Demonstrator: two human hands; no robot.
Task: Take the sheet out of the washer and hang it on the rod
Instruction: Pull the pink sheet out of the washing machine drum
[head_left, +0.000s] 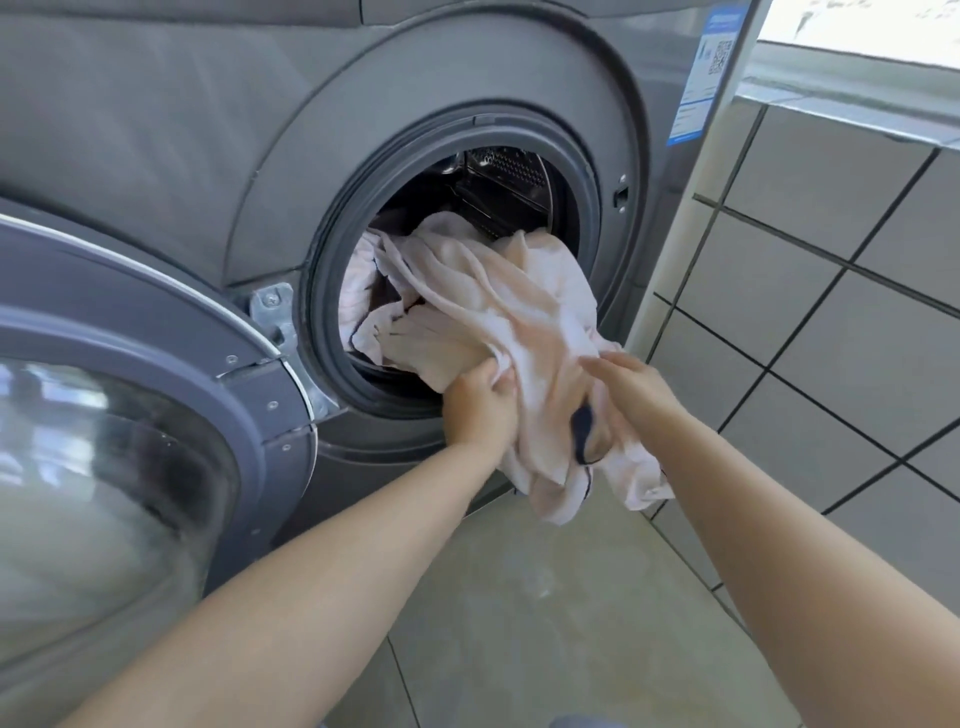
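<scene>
A pale pink sheet (524, 306) with a dark trim spills out of the round opening of a grey front-loading washer (260, 130). Part of it still lies bunched inside the drum (498, 176); the rest hangs down past the rubber seal toward the floor. My left hand (480, 405) grips a fold of the sheet just below the opening. My right hand (631, 384) holds the sheet beside it, fingers tucked into the cloth. No rod is in view.
The washer's door (130, 415) stands swung open at the left, close to my left forearm. A grey tiled wall (831, 291) runs along the right. A bright window ledge (857, 78) is at the top right. Beige floor (545, 597) lies below.
</scene>
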